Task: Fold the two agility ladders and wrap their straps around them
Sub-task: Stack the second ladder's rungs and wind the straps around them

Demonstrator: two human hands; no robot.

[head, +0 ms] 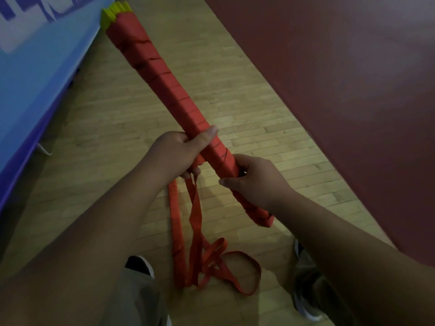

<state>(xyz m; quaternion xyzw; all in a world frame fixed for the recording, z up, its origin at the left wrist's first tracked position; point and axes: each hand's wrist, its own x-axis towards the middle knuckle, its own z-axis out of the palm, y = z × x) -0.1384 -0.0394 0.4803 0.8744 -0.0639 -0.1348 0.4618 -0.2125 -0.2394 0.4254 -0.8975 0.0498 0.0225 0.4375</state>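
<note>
A folded agility ladder [164,83] forms a long bundle wound in orange strap, running from the upper left down to the lower right. Yellow rung ends [115,12] stick out at its far tip. My left hand [179,151] grips the bundle near its middle, thumb across the top. Just below, my right hand [251,180] grips it, with the wrapped near end [261,216] poking out past the wrist. Loose orange strap [195,231] hangs from under my left hand and lies in loops on the floor between my feet. Only one ladder is in view.
I stand on a light wooden floor [117,128]. A dark red mat [341,90] covers the right side. A blue padded panel [30,74] slopes along the left. My shoes [140,264] are at the bottom, either side of the strap loops.
</note>
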